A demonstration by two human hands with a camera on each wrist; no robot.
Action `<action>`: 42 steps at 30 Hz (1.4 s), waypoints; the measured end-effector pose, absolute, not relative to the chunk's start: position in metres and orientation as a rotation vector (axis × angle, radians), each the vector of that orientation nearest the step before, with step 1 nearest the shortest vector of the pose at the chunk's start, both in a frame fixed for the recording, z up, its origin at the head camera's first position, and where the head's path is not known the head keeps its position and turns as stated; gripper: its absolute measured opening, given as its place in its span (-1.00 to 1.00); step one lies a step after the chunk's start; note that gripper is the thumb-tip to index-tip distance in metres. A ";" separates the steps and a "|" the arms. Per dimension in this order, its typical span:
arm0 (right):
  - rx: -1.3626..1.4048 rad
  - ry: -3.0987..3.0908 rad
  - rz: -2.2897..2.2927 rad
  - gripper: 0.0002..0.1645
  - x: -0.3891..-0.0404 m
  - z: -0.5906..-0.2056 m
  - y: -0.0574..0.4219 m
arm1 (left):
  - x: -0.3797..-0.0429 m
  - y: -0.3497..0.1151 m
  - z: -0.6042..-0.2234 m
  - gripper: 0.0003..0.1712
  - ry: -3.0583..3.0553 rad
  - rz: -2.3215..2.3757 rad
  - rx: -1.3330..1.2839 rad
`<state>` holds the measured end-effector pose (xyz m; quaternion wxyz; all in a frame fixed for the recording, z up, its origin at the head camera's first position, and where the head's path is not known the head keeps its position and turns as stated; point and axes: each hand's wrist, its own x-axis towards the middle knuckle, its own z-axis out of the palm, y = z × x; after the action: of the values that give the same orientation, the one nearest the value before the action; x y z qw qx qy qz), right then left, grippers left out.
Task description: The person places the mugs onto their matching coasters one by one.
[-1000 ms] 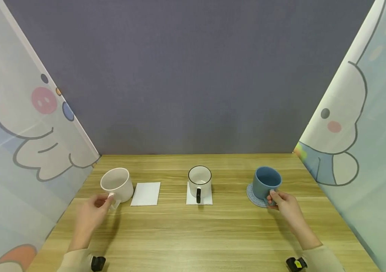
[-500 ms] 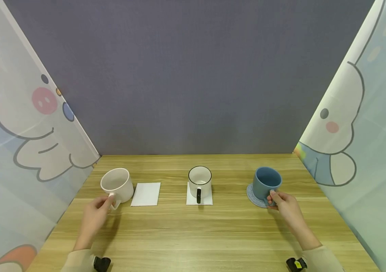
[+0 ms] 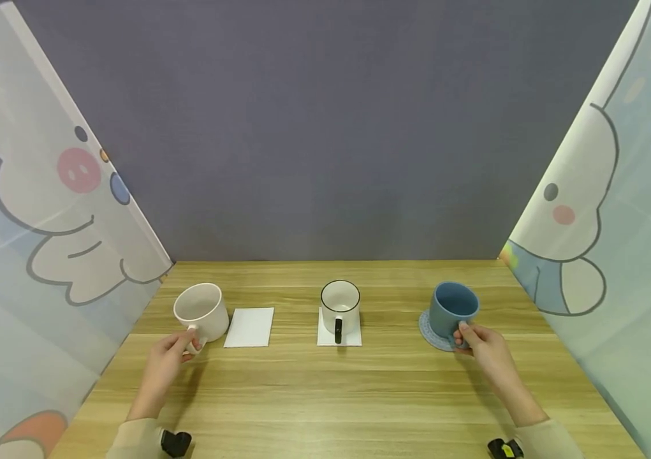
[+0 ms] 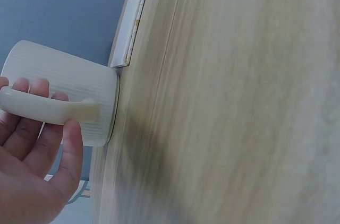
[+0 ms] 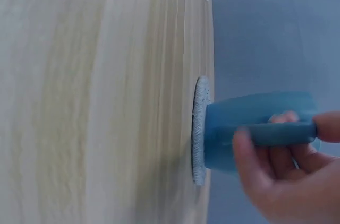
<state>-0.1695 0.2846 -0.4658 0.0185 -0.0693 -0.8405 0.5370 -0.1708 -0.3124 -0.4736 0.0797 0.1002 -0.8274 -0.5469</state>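
Observation:
A wide white mug (image 3: 201, 312) stands upright on the table, just left of a square white coaster (image 3: 249, 327). My left hand (image 3: 166, 361) holds it by the handle, with fingers behind the handle (image 4: 48, 108) in the left wrist view. At the right, a blue mug (image 3: 453, 309) stands on a round blue knitted-looking coaster (image 3: 431, 335). My right hand (image 3: 488, 354) grips its handle (image 5: 281, 134), the fingers passing through the loop. In the middle, a white mug with a black rim and black handle (image 3: 340, 306) sits on another square white coaster (image 3: 354, 341).
The wood-grain table (image 3: 314, 395) ends at a grey upright panel (image 3: 325, 159) behind the mugs. Curtains with cartoon animals (image 3: 73, 255) hang along both sides. A black strap device (image 3: 175, 442) shows at my left wrist, and another (image 3: 505, 448) at my right.
My left fingers have closed further round the white mug's handle, and the left forearm has shifted slightly right. The head view has drifted a little. The mugs stay in place.

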 end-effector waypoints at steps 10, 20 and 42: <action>-0.106 -2.797 1.123 -0.39 -0.164 -0.454 0.285 | -0.172 -0.313 -0.473 -0.36 -2.499 -1.646 0.335; -0.092 -2.792 0.900 -0.47 -0.160 -0.434 0.280 | -0.172 -0.312 -0.472 -0.34 -2.522 -1.627 0.382; 0.241 -2.481 0.798 -0.82 -0.163 -0.404 0.237 | -0.173 -0.314 -0.470 -0.39 -2.533 -1.675 0.407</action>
<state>-0.1635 0.2370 -0.4043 0.2592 0.0890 -0.9155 0.2944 -0.1726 -0.3136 -0.4697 0.0386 0.1328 -0.8261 -0.5463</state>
